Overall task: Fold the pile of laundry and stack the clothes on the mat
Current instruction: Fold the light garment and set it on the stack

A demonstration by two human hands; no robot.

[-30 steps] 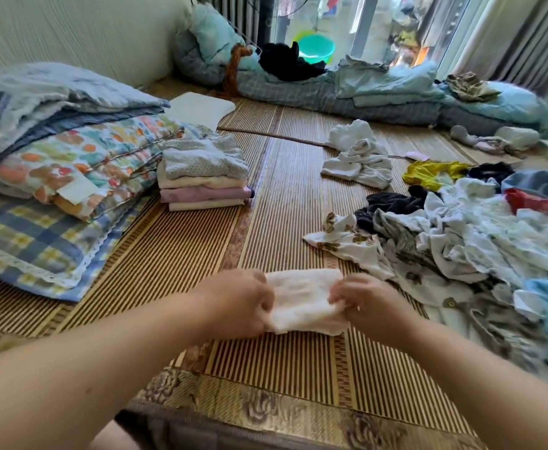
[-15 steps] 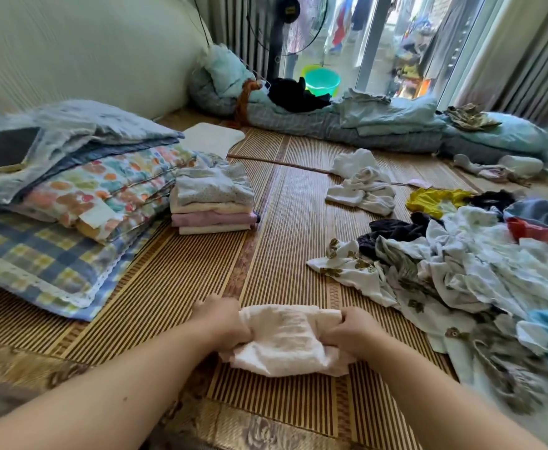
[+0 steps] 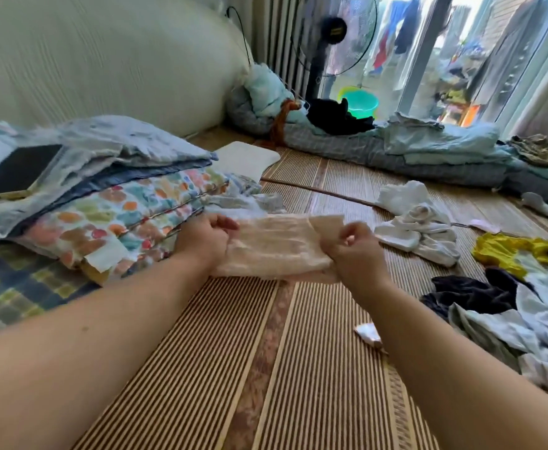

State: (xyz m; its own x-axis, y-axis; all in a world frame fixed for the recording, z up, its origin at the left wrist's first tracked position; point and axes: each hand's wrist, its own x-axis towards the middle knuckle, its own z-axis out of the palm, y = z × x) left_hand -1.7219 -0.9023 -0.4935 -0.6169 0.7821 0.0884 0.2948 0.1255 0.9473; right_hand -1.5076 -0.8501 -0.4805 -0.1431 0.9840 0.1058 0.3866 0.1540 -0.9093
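With our left hand (image 3: 206, 240) and right hand (image 3: 352, 251) each pinching an end of the folded cream cloth (image 3: 277, 246), held above the mat (image 3: 266, 352) toward what looks like the blurred stack behind it, we should lower it flat and square.

1. The cloth (image 3: 279, 245) I hold is pale cream.
2. My mat (image 3: 298, 352) is tan with brown stripes.
3. By its left edge, a quilt (image 3: 120, 219) dotted orange, teal and pink, on blue-yellow plaid bedding (image 3: 16, 284).
4. By its right edge, a yellow garment (image 3: 506, 251).
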